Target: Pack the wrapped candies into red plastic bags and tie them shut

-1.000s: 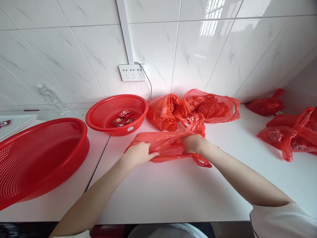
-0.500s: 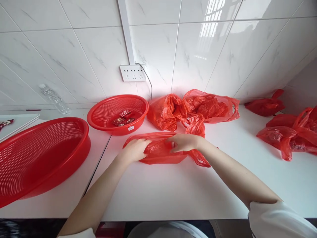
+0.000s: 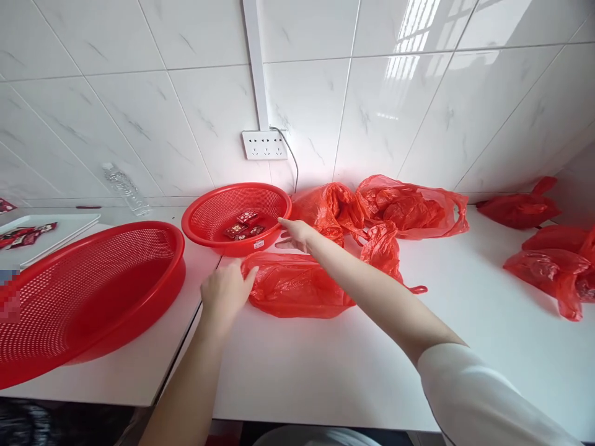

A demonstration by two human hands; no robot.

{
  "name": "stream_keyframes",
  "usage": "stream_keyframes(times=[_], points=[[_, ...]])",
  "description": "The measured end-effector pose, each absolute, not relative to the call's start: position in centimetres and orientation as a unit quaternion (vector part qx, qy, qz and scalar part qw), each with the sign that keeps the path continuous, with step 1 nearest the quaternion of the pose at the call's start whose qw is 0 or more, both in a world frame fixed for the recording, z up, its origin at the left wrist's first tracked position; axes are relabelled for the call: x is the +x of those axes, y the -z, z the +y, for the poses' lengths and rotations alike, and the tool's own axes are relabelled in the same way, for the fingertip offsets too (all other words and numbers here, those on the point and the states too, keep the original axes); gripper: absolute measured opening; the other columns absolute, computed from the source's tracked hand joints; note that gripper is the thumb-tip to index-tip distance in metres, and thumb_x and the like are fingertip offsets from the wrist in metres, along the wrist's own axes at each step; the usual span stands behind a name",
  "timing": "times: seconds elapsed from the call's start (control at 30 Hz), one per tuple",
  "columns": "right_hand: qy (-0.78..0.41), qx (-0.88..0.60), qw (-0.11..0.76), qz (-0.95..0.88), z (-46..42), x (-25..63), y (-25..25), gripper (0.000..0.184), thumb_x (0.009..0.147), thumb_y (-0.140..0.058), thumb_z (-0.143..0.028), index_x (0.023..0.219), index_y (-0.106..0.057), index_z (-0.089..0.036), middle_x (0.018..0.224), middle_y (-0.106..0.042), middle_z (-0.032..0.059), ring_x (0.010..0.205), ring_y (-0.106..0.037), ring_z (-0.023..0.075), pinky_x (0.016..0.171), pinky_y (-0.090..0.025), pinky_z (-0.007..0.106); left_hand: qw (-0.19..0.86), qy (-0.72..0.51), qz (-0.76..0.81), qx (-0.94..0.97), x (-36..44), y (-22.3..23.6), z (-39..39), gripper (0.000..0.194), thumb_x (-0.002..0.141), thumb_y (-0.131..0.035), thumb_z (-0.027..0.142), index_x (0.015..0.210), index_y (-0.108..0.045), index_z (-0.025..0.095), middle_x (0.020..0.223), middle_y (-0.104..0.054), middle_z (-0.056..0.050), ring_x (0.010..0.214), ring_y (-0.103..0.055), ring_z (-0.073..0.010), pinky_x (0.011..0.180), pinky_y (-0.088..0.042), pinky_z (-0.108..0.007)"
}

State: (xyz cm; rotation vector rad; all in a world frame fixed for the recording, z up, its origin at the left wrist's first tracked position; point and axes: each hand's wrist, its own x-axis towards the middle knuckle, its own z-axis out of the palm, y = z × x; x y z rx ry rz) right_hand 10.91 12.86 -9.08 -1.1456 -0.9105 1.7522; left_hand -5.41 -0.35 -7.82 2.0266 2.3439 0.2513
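Note:
A red plastic bag (image 3: 297, 288) lies on the white table in front of me, its mouth spread wide. My left hand (image 3: 227, 288) is closed on the bag's left end, with the thumb toward its opening. Above the bag's far edge, my right hand (image 3: 297, 235) is open with fingers apart, beside the right rim of the small red basket (image 3: 204, 214). Several dark red printed packets (image 3: 246, 217) lie in that basket. Whether the right fingertips touch the rim I cannot tell.
A larger red basket (image 3: 174, 248) stands at the left, near a white tray (image 3: 88, 223) with red packets. A clear bottle (image 3: 125, 189) lies behind. Crumpled red bags (image 3: 413, 204) fill the back middle; filled ones (image 3: 543, 269) sit at the right. A socket strip (image 3: 264, 145) is on the wall.
My right hand has come out of the bag and moved left and away, toward the small basket. My left hand has shifted to the bag's left end. The view has turned slightly left.

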Motion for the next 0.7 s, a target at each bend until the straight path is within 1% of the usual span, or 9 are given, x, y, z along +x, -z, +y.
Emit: stream_keyframes(times=[0.03,0.1,0.2,0.27,0.37,0.47,0.57,0.63,0.7], points=[[-0.695,-0.46,0.422,-0.357,13.5,10.2,9.6,0.017,0.097,-0.053,-0.028,0.089,-0.057,-0.013,0.069,-0.057,0.0011,0.058,-0.058,0.0129,0.064,-0.06,0.034,0.073,-0.11,0.735,0.665,-5.7,8.2,0.1,0.043,0.091,-0.043,0.057,0.099,-0.063,0.02,0.085,-0.068,-0.011,0.08,-0.063,-0.0296,0.066,-0.041,-0.035],[-0.693,-0.457,0.438,-0.344,14.3,9.2,10.5,0.011,0.096,-0.053,-0.024,0.091,-0.057,-0.014,0.068,-0.057,-0.0001,0.059,-0.059,0.0127,0.066,-0.061,0.033,0.222,-0.179,0.685,0.67,-6.2,9.1,1.0,0.039,0.088,-0.049,0.057,0.084,-0.062,0.02,0.079,-0.067,-0.007,0.075,-0.061,-0.024,0.067,-0.041,-0.032],[-0.694,-0.439,0.469,-0.325,14.6,8.6,11.1,0.01,0.098,-0.048,-0.018,0.092,-0.056,-0.014,0.07,-0.06,0.0005,0.063,-0.062,0.0116,0.068,-0.061,0.028,0.447,-0.222,0.612,0.613,-6.8,10.2,2.1,0.042,0.082,-0.06,0.056,0.065,-0.056,0.018,0.065,-0.06,-0.003,0.063,-0.054,-0.0159,0.063,-0.04,-0.027],[-0.694,-0.426,0.485,-0.318,14.4,8.9,10.8,0.011,0.098,-0.047,-0.016,0.092,-0.056,-0.014,0.07,-0.062,0.0015,0.063,-0.063,0.0115,0.068,-0.061,0.026,0.527,-0.228,0.587,0.571,-7.1,10.8,2.5,0.046,0.079,-0.064,0.056,0.058,-0.05,0.018,0.054,-0.051,0.001,0.054,-0.047,-0.0125,0.057,-0.037,-0.025],[-0.693,-0.406,0.502,-0.32,13.5,10.4,9.6,0.01,0.096,-0.049,-0.015,0.091,-0.058,-0.014,0.072,-0.066,0.0029,0.065,-0.065,0.0126,0.069,-0.062,0.027,0.586,-0.258,0.557,0.528,-7.2,11.4,2.8,0.046,0.079,-0.065,0.054,0.056,-0.047,0.018,0.045,-0.039,0.004,0.046,-0.036,-0.0093,0.05,-0.031,-0.023],[-0.688,-0.392,0.516,-0.327,12.0,13.5,8.2,0.007,0.093,-0.055,-0.017,0.089,-0.061,-0.015,0.076,-0.07,0.004,0.07,-0.068,0.0138,0.072,-0.062,0.027,0.624,-0.305,0.533,0.483,-7.1,11.9,3.1,0.039,0.08,-0.066,0.05,0.063,-0.052,0.018,0.044,-0.036,0.006,0.043,-0.029,-0.0068,0.045,-0.025,-0.021],[-0.67,-0.383,0.53,-0.35,9.8,17.7,6.9,0.008,0.091,-0.057,-0.018,0.091,-0.064,-0.015,0.085,-0.073,0.0043,0.076,-0.07,0.0142,0.072,-0.062,0.027,0.663,-0.344,0.524,0.41,-7.0,12.2,3.5,0.037,0.081,-0.066,0.045,0.063,-0.05,0.017,0.044,-0.031,0.008,0.04,-0.024,-0.0045,0.039,-0.02,-0.018],[-0.638,-0.382,0.54,-0.395,8.3,20.8,6.5,0.01,0.089,-0.061,-0.023,0.094,-0.066,-0.016,0.091,-0.074,0.0042,0.076,-0.07,0.0147,0.069,-0.062,0.027,0.682,-0.36,0.515,0.374,-7.0,12.4,3.8,0.034,0.082,-0.064,0.039,0.062,-0.046,0.017,0.044,-0.03,0.009,0.038,-0.021,-0.0035,0.037,-0.018,-0.017],[-0.589,-0.389,0.546,-0.452,6.8,23.7,6.2,0.017,0.085,-0.067,-0.031,0.096,-0.067,-0.017,0.094,-0.073,0.0041,0.077,-0.07,0.0157,0.067,-0.061,0.028,0.693,-0.371,0.506,0.355,-7.1,12.5,4.2,0.03,0.082,-0.059,0.034,0.061,-0.045,0.018,0.044,-0.029,0.009,0.036,-0.019,-0.0033,0.035,-0.015,-0.016]])
